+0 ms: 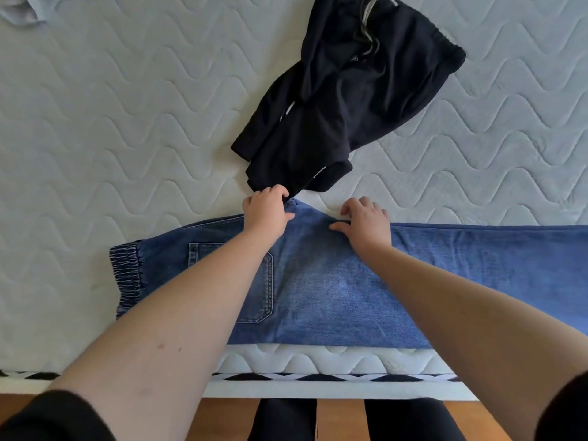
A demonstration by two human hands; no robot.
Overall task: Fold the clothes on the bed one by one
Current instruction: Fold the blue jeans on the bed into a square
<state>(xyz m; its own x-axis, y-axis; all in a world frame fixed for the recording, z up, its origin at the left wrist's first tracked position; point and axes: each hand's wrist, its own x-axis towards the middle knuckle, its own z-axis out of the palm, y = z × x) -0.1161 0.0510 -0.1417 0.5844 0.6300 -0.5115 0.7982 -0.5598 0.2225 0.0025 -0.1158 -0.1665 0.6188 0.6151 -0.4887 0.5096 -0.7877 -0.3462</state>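
Wave-quilted white mattress (127, 122), black-and-white diamond trim (318, 377) along its near edge, wooden floor (340, 421) below

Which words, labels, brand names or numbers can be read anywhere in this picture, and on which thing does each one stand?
None: no readable text shows in this view.
Blue jeans: back pocket and elastic waistband, no tag or lettering visible.
Black garment: only white stripes, no letters.
Mattress: wavy quilting and a black-and-white diamond border, a pattern and not writing.
Pale cloth at the far corner: nothing printed can be made out.
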